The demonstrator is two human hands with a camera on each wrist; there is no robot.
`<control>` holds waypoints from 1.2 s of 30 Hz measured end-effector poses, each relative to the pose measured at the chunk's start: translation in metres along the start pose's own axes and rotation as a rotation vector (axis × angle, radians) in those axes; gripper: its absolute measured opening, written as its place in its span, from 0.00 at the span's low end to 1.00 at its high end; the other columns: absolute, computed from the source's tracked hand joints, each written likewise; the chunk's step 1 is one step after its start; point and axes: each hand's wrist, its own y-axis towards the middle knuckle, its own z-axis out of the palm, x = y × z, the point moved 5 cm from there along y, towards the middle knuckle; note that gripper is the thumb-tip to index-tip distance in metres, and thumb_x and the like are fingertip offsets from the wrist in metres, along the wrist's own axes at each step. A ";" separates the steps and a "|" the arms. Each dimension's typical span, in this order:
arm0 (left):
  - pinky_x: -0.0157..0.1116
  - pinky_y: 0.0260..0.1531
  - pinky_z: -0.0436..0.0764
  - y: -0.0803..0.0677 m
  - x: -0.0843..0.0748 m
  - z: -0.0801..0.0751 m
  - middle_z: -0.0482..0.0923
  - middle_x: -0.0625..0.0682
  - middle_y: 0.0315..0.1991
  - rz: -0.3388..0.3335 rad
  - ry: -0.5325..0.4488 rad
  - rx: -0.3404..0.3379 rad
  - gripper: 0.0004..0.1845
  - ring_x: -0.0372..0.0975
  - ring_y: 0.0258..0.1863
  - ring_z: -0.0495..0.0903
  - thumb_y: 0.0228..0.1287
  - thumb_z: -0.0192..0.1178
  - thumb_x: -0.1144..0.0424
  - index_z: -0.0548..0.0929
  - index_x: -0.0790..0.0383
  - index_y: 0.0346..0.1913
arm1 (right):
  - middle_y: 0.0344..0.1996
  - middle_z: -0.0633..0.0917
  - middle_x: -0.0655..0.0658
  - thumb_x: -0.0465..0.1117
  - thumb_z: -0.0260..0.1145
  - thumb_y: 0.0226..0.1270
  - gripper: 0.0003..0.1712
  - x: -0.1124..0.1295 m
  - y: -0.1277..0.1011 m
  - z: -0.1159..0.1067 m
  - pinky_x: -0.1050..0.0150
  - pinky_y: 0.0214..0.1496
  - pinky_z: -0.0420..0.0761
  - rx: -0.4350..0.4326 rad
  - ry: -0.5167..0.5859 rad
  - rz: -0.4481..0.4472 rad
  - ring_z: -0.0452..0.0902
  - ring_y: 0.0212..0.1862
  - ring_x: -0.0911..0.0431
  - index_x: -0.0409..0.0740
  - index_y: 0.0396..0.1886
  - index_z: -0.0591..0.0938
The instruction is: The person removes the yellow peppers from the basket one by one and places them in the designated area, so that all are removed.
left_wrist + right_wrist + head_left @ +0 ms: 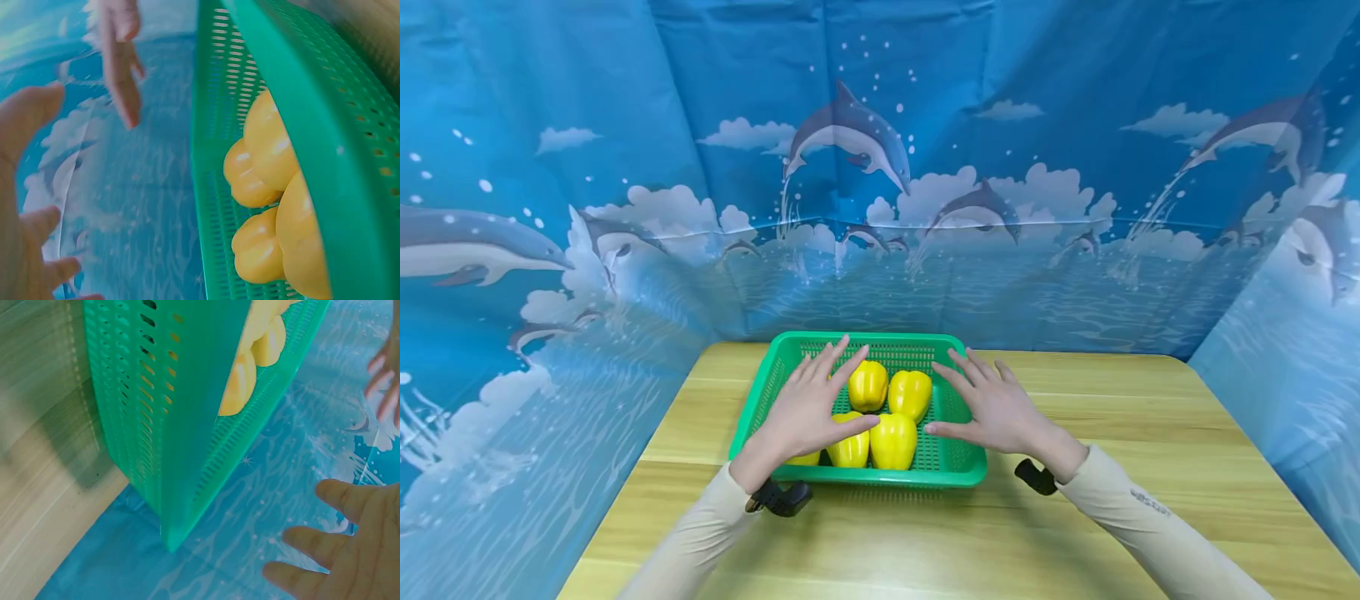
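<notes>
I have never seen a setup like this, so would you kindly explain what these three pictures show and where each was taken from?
There is no machine here: a person works with two bare hands. The wide picture comes from a camera on their head; the two close-ups come from cameras strapped to each wrist. On the light wooden table stands a green perforated plastic basket holding yellow bell peppers. The left hand and the right hand are spread open above the basket, and neither holds anything.

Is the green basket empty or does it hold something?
Not empty: the green basket holds several yellow peppers, seen through its open top, with both hands spread flat above it.
</notes>
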 end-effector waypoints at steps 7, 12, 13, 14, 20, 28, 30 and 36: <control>0.58 0.61 0.55 -0.035 0.037 0.002 0.54 0.54 0.72 -0.216 -0.140 -0.042 0.46 0.53 0.69 0.54 0.55 0.53 0.29 0.58 0.47 0.74 | 0.63 0.71 0.40 0.76 0.49 0.58 0.51 0.004 0.005 -0.003 0.38 0.55 0.66 0.072 0.087 0.043 0.70 0.58 0.40 0.49 0.72 0.63; 0.61 0.59 0.54 -0.059 0.069 0.013 0.53 0.60 0.71 -0.360 -0.167 -0.058 0.49 0.59 0.67 0.53 0.54 0.55 0.29 0.60 0.54 0.73 | 0.61 0.73 0.39 0.73 0.53 0.59 0.49 0.010 0.013 -0.005 0.41 0.52 0.70 0.116 0.137 0.042 0.72 0.57 0.41 0.45 0.71 0.64; 0.61 0.59 0.54 -0.064 0.075 0.015 0.52 0.61 0.71 -0.390 -0.175 -0.059 0.49 0.60 0.67 0.53 0.54 0.55 0.30 0.59 0.55 0.73 | 0.61 0.73 0.39 0.72 0.54 0.59 0.49 0.011 0.014 -0.004 0.41 0.52 0.71 0.126 0.147 0.045 0.72 0.57 0.41 0.45 0.70 0.65; 0.62 0.59 0.54 -0.069 0.080 0.018 0.52 0.63 0.71 -0.416 -0.190 -0.061 0.48 0.61 0.67 0.53 0.55 0.56 0.31 0.59 0.57 0.73 | 0.61 0.73 0.39 0.72 0.55 0.59 0.48 0.012 0.016 -0.004 0.42 0.53 0.71 0.137 0.159 0.049 0.72 0.57 0.42 0.44 0.70 0.65; 0.64 0.57 0.56 -0.093 0.099 0.035 0.49 0.65 0.71 -0.563 -0.376 -0.061 0.44 0.63 0.66 0.53 0.63 0.55 0.38 0.54 0.57 0.74 | 0.61 0.73 0.38 0.69 0.56 0.61 0.46 0.015 0.025 0.002 0.45 0.53 0.73 0.222 0.228 0.087 0.71 0.58 0.43 0.42 0.69 0.66; 0.62 0.58 0.57 -0.105 0.108 0.049 0.50 0.60 0.72 -0.654 -0.758 -0.173 0.32 0.59 0.68 0.53 0.70 0.53 0.55 0.55 0.48 0.74 | 0.60 0.74 0.37 0.66 0.57 0.63 0.45 0.021 0.040 0.009 0.47 0.53 0.73 0.334 0.324 0.137 0.72 0.57 0.44 0.39 0.69 0.65; 0.61 0.59 0.57 -0.106 0.107 0.049 0.49 0.60 0.73 -0.667 -0.821 -0.200 0.31 0.58 0.68 0.53 0.71 0.52 0.58 0.56 0.49 0.74 | 0.60 0.73 0.38 0.66 0.57 0.63 0.45 0.023 0.044 0.012 0.48 0.53 0.72 0.364 0.339 0.146 0.73 0.57 0.45 0.38 0.69 0.64; 0.57 0.63 0.50 -0.105 0.106 0.054 0.48 0.57 0.73 -0.711 -0.952 -0.250 0.29 0.54 0.71 0.47 0.72 0.48 0.67 0.59 0.49 0.73 | 0.60 0.73 0.38 0.65 0.57 0.64 0.46 0.026 0.053 0.024 0.49 0.56 0.71 0.475 0.344 0.188 0.73 0.57 0.45 0.37 0.69 0.64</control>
